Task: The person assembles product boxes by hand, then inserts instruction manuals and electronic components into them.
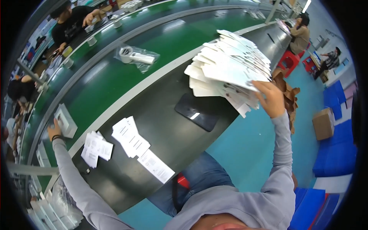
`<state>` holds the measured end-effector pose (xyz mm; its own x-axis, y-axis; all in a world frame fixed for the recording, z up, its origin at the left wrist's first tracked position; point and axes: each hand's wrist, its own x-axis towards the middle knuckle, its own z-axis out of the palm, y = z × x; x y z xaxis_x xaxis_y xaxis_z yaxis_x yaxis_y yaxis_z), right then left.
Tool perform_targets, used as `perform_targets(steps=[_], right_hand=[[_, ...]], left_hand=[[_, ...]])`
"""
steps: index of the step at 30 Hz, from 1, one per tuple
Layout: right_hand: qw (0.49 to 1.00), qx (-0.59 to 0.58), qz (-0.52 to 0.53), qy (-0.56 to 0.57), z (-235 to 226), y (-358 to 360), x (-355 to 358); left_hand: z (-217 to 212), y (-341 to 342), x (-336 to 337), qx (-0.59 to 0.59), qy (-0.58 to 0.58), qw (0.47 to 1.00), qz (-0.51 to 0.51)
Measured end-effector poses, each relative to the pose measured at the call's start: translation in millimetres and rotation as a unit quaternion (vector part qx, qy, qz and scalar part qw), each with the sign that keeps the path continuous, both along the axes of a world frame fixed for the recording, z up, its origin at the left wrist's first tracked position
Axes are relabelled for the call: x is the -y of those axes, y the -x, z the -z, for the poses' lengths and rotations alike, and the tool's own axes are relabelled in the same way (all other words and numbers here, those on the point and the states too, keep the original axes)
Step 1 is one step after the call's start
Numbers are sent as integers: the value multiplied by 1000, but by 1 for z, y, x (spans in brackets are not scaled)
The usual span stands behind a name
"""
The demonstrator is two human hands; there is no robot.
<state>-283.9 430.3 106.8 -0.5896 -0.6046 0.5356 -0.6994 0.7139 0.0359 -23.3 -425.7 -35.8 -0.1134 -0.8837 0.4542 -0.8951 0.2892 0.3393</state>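
Note:
At the far left my left hand [55, 130] has its fingers against the end of a white box [66, 120] on the green conveyor belt, gripping its edge. On the right, my right hand [271, 99] pinches the near corner of a flat white printed carton [232, 73]. That carton lies on a large fanned pile of similar flat white cartons [203, 85] at the bench's right side. Below the pile rests a black smartphone [197, 112]. Printed white leaflets [130, 137] lie in front of me, with a smaller leaflet stack [96, 147] to their left.
A bagged white handheld device [136, 56] sits on the green belt [168, 38]. White boxes [53, 211] and clear plastic stand at the lower left. A co-worker [73, 23] works across the belt. Brown paper [290, 96] and a cardboard box [323, 123] are on the right.

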Motion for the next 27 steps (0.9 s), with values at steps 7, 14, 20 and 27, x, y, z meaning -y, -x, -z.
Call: perform_targets(steps=[7, 14, 20, 27], right_hand=[[991, -95, -87, 41, -43, -64, 57], [806, 439, -387, 93, -3, -111, 132], [322, 854, -409, 19, 12, -104, 113], [284, 891, -331, 126, 58, -147, 59]], left_hand=[[-148, 24, -352, -164, 138, 841, 497], [-144, -12, -577, 107, 298, 679, 662], [-144, -55, -592, 142, -11, 704, 695], [-84, -91, -626, 7, -105, 737, 668]])
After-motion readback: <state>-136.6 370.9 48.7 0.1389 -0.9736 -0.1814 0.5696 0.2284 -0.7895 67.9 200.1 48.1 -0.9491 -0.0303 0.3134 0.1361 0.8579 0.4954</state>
